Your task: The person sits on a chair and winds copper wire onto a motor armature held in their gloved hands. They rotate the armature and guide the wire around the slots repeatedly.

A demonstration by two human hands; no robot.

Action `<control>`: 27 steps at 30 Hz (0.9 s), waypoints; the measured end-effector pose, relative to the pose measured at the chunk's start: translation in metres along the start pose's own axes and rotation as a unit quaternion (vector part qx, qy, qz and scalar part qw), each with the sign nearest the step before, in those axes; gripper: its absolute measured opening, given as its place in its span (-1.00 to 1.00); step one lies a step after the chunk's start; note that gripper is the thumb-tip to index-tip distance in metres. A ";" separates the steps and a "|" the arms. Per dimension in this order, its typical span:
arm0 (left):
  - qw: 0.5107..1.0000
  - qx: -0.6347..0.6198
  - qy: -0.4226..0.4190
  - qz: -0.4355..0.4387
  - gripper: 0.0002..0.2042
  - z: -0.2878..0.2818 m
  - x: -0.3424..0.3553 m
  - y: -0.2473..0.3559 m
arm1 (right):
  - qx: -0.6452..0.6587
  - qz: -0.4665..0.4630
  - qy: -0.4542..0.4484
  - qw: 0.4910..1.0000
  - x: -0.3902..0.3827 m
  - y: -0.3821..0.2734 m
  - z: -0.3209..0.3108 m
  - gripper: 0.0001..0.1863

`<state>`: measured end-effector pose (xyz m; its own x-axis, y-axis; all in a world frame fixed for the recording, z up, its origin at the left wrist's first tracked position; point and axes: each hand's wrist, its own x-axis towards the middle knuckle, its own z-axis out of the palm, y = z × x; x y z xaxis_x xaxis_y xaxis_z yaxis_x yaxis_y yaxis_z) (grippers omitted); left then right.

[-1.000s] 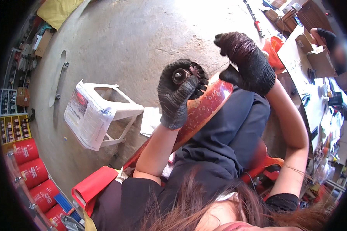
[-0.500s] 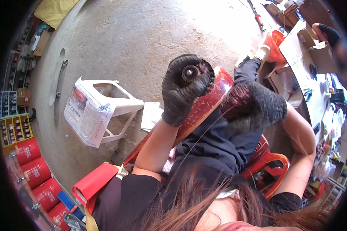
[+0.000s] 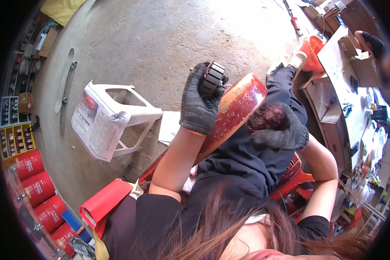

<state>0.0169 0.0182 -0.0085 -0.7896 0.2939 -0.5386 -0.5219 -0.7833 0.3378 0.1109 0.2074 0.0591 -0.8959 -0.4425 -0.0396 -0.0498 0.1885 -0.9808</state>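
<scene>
In a dark knitted glove, my left hand is raised above the tip of a worn red chair arm. Its fingers are wrapped round a dark slotted cylinder, a motor rotor, whose ribbed side faces the camera. My right hand, also gloved, is over my thighs, to the right of the chair arm. Its fingers are curled in, and a dark reddish patch shows at them. Whether that is glove or something held, I cannot make out.
A white stool with printed paper over one side stands on the concrete floor at left. Red drums line the lower left. On the right runs a cluttered white workbench, with an orange bucket near its far end and another person's arm beyond.
My left hand has turned the rotor from its round end to its ribbed side. My right hand has dropped slightly and drawn nearer my body. The thin strand beside it no longer shows.
</scene>
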 end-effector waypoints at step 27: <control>0.978 0.069 -0.168 0.100 -0.84 0.007 -0.008 -0.012 | 0.499 -0.327 0.427 0.679 0.065 -0.071 0.005 0.03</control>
<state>0.0267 0.0288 -0.0028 -0.9297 0.3238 -0.1757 -0.3668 -0.7688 0.5238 0.0583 0.1606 0.1254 -0.7762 0.6059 0.1743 -0.6190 -0.6801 -0.3928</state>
